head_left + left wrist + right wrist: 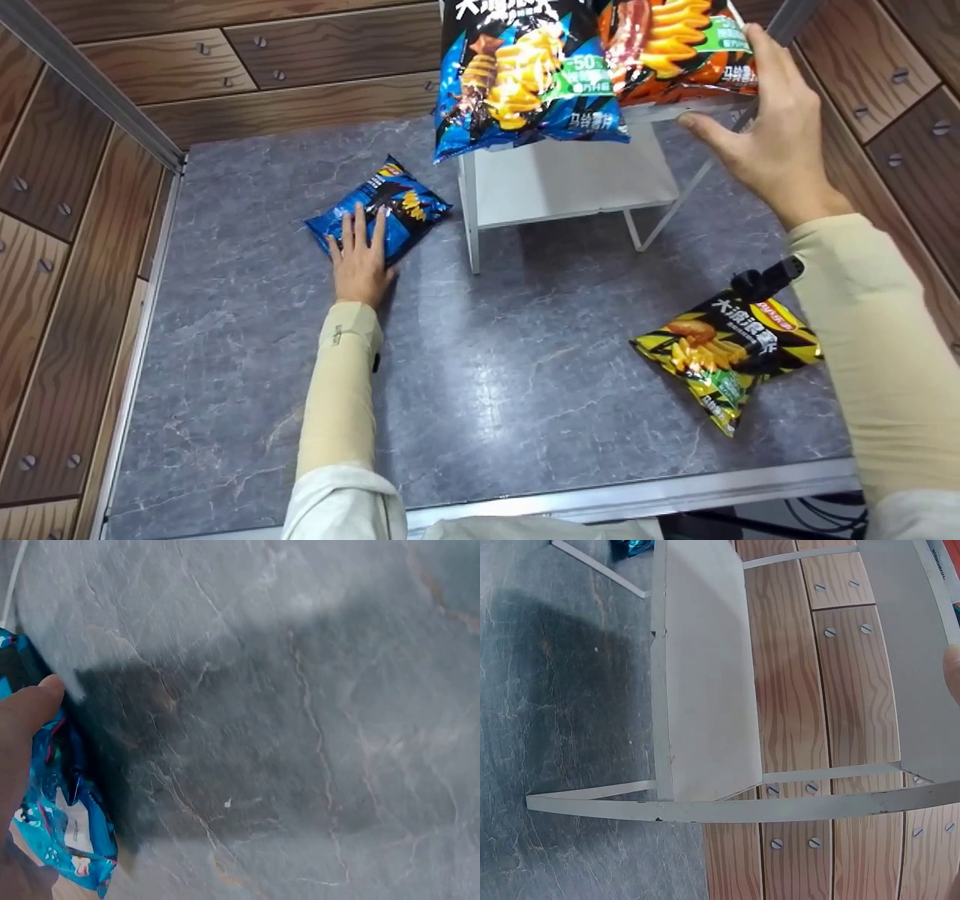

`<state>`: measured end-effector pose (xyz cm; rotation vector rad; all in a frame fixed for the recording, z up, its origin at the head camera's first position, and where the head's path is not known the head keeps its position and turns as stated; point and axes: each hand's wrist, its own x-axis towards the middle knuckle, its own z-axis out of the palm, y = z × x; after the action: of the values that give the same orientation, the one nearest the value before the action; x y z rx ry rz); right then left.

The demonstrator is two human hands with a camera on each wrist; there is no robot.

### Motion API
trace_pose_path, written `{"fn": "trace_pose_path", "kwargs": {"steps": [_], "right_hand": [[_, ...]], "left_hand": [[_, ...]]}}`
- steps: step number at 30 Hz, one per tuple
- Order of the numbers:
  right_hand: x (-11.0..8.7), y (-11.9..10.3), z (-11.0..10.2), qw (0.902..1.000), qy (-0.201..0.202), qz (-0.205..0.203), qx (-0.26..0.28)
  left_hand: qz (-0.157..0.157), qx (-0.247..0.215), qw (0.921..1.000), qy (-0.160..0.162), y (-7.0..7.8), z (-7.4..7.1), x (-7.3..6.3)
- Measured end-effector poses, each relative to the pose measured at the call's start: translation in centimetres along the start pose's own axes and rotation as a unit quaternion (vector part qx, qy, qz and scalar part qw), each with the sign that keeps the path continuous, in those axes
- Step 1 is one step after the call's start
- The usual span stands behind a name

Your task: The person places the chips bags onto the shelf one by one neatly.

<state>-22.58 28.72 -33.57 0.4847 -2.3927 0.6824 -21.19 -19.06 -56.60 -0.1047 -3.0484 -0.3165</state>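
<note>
My left hand [361,262] rests with spread, straight fingers on a blue and black chip bag [414,204] lying on the grey marbled surface. In the left wrist view, the thumb [36,703] lies against the edge of that bag [73,821]. My right hand [791,139] is up at the right edge of an orange chip bag [667,45], fingertips at its side and thumb stretched out below. Left of the orange bag, a larger-looking blue chip bag [525,82] stands on top of the white rack. The right wrist view catches only a bit of my right hand [952,675].
The white two-tier rack [570,184] stands at the back, its lower shelf [712,682] bare. A yellow and black chip bag [739,345] lies front right, under my right forearm. Wood-patterned walls [330,56] enclose the surface, and a metal rail [630,484] edges the front.
</note>
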Motion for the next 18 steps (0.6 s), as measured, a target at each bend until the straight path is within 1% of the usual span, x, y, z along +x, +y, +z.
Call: {"fn": "trace_pose_path", "kwargs": {"steps": [3, 8, 10, 13, 18], "right_hand": [[0.0, -0.1, 0.0, 1.0, 0.0, -0.001, 0.0], [-0.1, -0.3, -0.1, 1.0, -0.002, -0.003, 0.001], [-0.2, -0.3, -0.2, 1.0, 0.0, -0.001, 0.001], [-0.2, -0.3, -0.3, 1.0, 0.002, 0.0, 0.002], [-0.2, -0.4, -0.1, 1.0, 0.001, -0.003, 0.001]], "left_hand": [[-0.006, 0.006, 0.9999, -0.013, 0.3, 0.2, 0.1], [-0.025, 0.015, 0.9979, -0.058, 0.8, 0.8, -0.1], [-0.027, 0.026, 0.9974, -0.062, 1.0, 1.1, -0.1], [-0.029, 0.038, 0.9974, -0.055, 1.0, 1.5, -0.2], [-0.02, 0.054, 0.9981, -0.023, 1.0, 1.8, -0.7]]}}
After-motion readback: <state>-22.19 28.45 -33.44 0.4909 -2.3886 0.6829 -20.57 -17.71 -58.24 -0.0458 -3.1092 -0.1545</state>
